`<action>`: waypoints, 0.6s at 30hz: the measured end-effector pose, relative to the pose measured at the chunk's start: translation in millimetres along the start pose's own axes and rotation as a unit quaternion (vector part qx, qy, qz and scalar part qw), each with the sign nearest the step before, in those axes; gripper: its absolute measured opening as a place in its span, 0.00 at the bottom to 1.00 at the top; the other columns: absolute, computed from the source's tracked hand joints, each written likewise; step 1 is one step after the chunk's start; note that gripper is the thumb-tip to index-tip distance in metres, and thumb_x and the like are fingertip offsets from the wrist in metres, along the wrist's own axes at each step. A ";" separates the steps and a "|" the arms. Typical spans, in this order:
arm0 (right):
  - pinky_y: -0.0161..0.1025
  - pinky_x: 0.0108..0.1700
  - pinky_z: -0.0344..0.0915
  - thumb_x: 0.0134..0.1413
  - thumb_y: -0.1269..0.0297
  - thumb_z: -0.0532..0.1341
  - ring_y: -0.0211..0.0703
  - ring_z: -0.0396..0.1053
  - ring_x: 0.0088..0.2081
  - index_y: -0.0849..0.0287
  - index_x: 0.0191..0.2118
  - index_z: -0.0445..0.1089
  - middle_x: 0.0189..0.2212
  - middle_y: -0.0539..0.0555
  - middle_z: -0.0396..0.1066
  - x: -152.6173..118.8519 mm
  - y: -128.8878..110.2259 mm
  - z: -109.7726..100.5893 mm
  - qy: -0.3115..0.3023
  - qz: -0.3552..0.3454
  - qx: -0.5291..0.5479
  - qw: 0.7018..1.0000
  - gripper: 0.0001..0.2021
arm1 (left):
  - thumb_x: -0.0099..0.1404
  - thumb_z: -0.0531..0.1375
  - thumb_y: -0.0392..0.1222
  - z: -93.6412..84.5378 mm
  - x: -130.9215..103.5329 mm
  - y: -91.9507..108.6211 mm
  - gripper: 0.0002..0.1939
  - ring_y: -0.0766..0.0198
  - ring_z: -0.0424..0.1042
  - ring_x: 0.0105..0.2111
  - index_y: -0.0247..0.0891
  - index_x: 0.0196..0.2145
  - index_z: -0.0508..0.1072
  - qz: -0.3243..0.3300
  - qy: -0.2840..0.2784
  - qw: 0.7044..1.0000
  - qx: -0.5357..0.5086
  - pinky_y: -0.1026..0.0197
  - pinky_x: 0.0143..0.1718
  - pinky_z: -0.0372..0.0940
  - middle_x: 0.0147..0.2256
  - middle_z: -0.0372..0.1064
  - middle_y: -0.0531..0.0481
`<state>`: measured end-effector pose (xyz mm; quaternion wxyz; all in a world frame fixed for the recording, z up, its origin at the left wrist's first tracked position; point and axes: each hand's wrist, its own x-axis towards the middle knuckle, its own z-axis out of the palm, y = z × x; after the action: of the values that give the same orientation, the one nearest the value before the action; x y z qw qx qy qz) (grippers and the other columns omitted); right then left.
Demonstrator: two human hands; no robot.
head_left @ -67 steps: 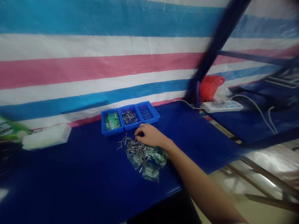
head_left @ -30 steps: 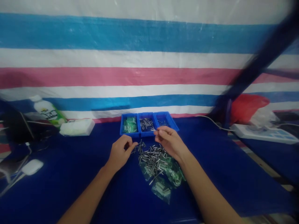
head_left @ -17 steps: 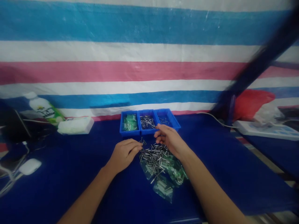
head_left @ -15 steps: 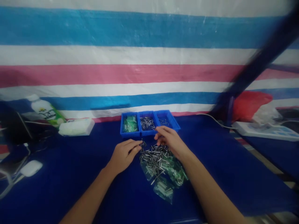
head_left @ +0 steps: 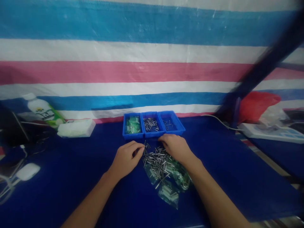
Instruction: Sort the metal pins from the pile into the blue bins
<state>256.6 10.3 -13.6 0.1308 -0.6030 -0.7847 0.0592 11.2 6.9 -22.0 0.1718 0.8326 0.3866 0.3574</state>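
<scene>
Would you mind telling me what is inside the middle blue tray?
Inside the middle blue tray lies a jumble of loose metal pins. They overlap, so whatever lies beneath them is covered and cannot be seen.

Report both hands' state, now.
Left hand: curled beside the metal pieces; whether it holds one can't be told.
Right hand: bent over the pieces, grip hidden; cannot tell.
</scene>
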 end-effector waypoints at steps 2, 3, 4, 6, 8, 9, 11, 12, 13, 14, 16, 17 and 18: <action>0.42 0.33 0.59 0.58 0.76 0.55 0.50 0.75 0.40 0.52 0.45 0.78 0.44 0.56 0.79 1.3 -0.4 -0.1 0.001 0.000 -0.010 1.000 0.18 | 0.72 0.57 0.41 0.3 -0.7 0.6 0.09 0.65 0.71 0.30 0.41 0.42 0.78 -0.003 -0.004 1.000 -0.002 0.61 0.34 0.65 0.33 0.74 0.52; 0.42 0.33 0.58 0.58 0.76 0.55 0.50 0.75 0.39 0.53 0.45 0.78 0.43 0.56 0.78 1.7 -0.7 -0.7 -0.002 0.002 -0.015 1.000 0.17 | 0.72 0.57 0.41 0.3 -1.0 0.8 0.09 0.65 0.71 0.30 0.41 0.42 0.78 -0.005 -0.007 1.000 -0.003 0.61 0.34 0.65 0.33 0.74 0.52; 0.41 0.33 0.58 0.58 0.75 0.55 0.50 0.75 0.39 0.54 0.45 0.77 0.43 0.57 0.78 1.8 -0.8 -1.6 -0.007 0.004 -0.019 1.000 0.17 | 0.72 0.57 0.40 0.2 -1.2 1.0 0.09 0.66 0.71 0.30 0.41 0.42 0.78 -0.009 -0.010 1.000 -0.004 0.61 0.33 0.65 0.33 0.73 0.52; 0.41 0.33 0.58 0.57 0.75 0.56 0.50 0.75 0.39 0.55 0.45 0.77 0.42 0.57 0.78 1.3 -0.6 -3.8 -0.018 0.007 -0.023 1.000 0.16 | 0.72 0.57 0.40 -0.2 -1.2 0.9 0.09 0.66 0.71 0.29 0.42 0.43 0.78 -0.018 -0.016 1.000 -0.006 0.62 0.32 0.64 0.32 0.73 0.53; 0.41 0.33 0.58 0.56 0.76 0.56 0.50 0.75 0.40 0.56 0.44 0.77 0.41 0.58 0.78 -0.4 1.0 -5.6 -0.026 0.011 -0.018 0.999 0.15 | 0.72 0.57 0.40 -0.6 -1.0 0.5 0.09 0.66 0.70 0.29 0.42 0.45 0.78 -0.029 -0.018 0.999 -0.005 0.61 0.32 0.64 0.32 0.72 0.53; 0.41 0.34 0.58 0.55 0.76 0.57 0.51 0.74 0.41 0.56 0.43 0.77 0.41 0.58 0.78 -1.5 2.5 -6.1 -0.027 0.017 -0.014 0.999 0.15 | 0.72 0.57 0.40 -0.9 -0.8 0.3 0.09 0.66 0.70 0.29 0.42 0.45 0.78 -0.031 -0.018 0.999 -0.004 0.61 0.33 0.64 0.32 0.72 0.53; 0.41 0.35 0.58 0.54 0.76 0.57 0.51 0.74 0.42 0.56 0.43 0.77 0.41 0.58 0.78 -3.8 6.4 -5.6 -0.025 0.034 -0.003 0.999 0.15 | 0.72 0.57 0.41 -1.2 -0.7 0.0 0.09 0.66 0.70 0.29 0.42 0.45 0.78 -0.030 -0.018 0.999 0.001 0.61 0.33 0.64 0.32 0.72 0.53; 0.41 0.35 0.58 0.53 0.76 0.57 0.51 0.74 0.41 0.56 0.43 0.76 0.41 0.58 0.78 -4.8 8.7 -4.6 -0.025 0.043 0.003 0.999 0.16 | 0.72 0.57 0.41 -1.4 -0.7 -0.2 0.09 0.66 0.70 0.30 0.42 0.44 0.78 -0.028 -0.017 0.999 0.002 0.61 0.34 0.64 0.32 0.72 0.53; 0.41 0.35 0.58 0.52 0.76 0.57 0.51 0.74 0.41 0.56 0.43 0.76 0.41 0.58 0.78 -5.4 11.0 -3.4 -0.026 0.050 0.010 0.998 0.16 | 0.72 0.57 0.41 -1.6 -0.7 -0.4 0.09 0.66 0.70 0.30 0.42 0.44 0.78 -0.026 -0.017 1.000 0.002 0.61 0.34 0.64 0.32 0.72 0.53; 0.41 0.35 0.58 0.50 0.76 0.58 0.50 0.74 0.40 0.56 0.43 0.76 0.40 0.58 0.78 -5.7 13.3 -2.0 -0.028 0.053 0.019 0.998 0.16 | 0.72 0.57 0.41 -1.7 -0.7 -0.6 0.09 0.66 0.70 0.30 0.42 0.44 0.78 -0.024 -0.018 1.000 0.003 0.61 0.34 0.64 0.32 0.72 0.53; 0.41 0.35 0.59 0.47 0.76 0.58 0.49 0.73 0.37 0.57 0.42 0.76 0.38 0.58 0.78 -5.4 16.9 -0.3 -0.031 0.050 0.040 0.997 0.17 | 0.72 0.57 0.41 -1.8 -0.8 -1.2 0.09 0.66 0.70 0.30 0.42 0.44 0.78 -0.024 -0.019 1.000 0.005 0.61 0.34 0.64 0.31 0.72 0.53; 0.41 0.36 0.59 0.46 0.76 0.58 0.48 0.73 0.36 0.58 0.41 0.77 0.37 0.58 0.78 -5.1 17.8 -0.5 -0.032 0.046 0.054 0.997 0.16 | 0.72 0.57 0.41 -1.8 -0.8 -1.5 0.09 0.66 0.70 0.30 0.42 0.44 0.78 -0.024 -0.020 1.000 0.005 0.61 0.34 0.64 0.31 0.72 0.53; 0.41 0.36 0.60 0.45 0.76 0.59 0.47 0.72 0.36 0.58 0.39 0.77 0.35 0.57 0.78 -4.7 17.9 -1.9 -0.032 0.041 0.072 0.996 0.16 | 0.72 0.57 0.41 -1.8 -0.7 -2.0 0.09 0.66 0.70 0.30 0.42 0.44 0.78 -0.024 -0.019 1.000 0.006 0.61 0.34 0.64 0.31 0.72 0.53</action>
<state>275.0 10.4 -16.9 0.1461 -0.6218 -0.7566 0.1399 8.5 7.7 -22.2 0.1827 0.8309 0.4052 0.3348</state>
